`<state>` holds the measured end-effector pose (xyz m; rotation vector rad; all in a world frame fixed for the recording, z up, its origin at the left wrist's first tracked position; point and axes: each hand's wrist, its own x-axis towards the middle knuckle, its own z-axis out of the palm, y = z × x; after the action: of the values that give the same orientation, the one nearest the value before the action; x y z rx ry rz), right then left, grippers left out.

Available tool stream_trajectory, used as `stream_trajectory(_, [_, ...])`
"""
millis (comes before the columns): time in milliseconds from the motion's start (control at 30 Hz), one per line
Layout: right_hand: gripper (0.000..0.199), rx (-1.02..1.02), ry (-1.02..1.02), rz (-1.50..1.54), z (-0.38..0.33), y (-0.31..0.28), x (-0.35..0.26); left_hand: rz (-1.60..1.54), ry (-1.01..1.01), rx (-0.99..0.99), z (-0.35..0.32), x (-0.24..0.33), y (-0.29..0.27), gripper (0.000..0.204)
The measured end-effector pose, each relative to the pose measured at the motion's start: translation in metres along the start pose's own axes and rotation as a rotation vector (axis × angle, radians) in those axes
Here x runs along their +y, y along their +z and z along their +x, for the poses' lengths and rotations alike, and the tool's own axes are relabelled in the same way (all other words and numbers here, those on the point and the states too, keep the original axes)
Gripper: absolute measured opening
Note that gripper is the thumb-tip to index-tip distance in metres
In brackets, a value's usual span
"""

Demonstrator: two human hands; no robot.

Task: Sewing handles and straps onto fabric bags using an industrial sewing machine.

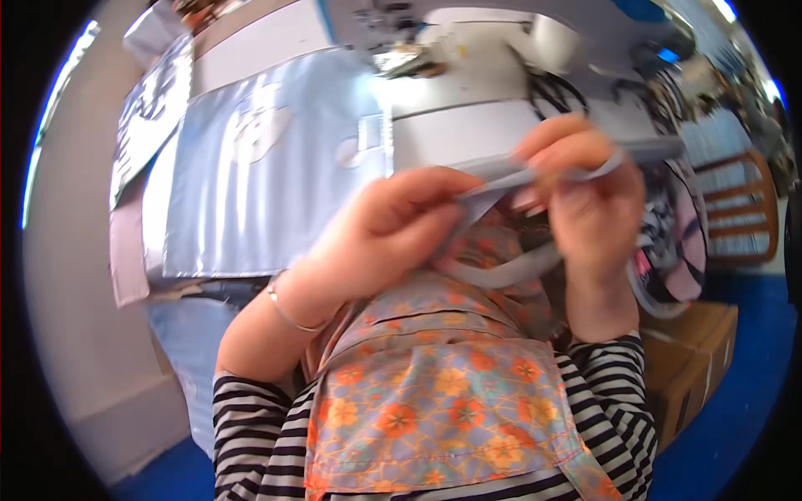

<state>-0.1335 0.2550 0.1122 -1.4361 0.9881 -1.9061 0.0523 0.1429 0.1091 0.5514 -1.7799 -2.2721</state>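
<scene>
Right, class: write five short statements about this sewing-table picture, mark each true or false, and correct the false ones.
1. Both hands pinch a narrow grey fabric strip. True.
2. The left hand wears a thin bracelet at the wrist. True.
3. The person's sleeves are plain red. False: they are black-and-white striped.
4. The apron has an orange flower print. True.
5. The right hand holds scissors. False: it holds only the strip.

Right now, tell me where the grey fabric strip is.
In the head view, right of centre, the grey fabric strip is pinched between left hand and right hand, before the sewing machine.
</scene>
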Motion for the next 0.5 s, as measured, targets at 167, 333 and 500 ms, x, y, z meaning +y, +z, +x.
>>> stream_trajectory(167, [0.011, 0.131, 0.274, 0.179, 0.029, -0.031, 0.049, 0.143, 0.155, 0.400, -0.059, 0.021, -0.096, 0.021])
stream_trajectory(333, [0.011, 0.060, 0.520, 0.004, 0.060, -0.010, 0.110, 0.571, 0.224, 0.680, -0.070, 0.051, -0.169, 0.019])
stream_trajectory(500, [0.017, -0.070, 0.569, -0.510, 0.100, 0.012, 0.170, 1.833, 0.661, 0.842, 0.009, 0.039, -0.187, 0.020])
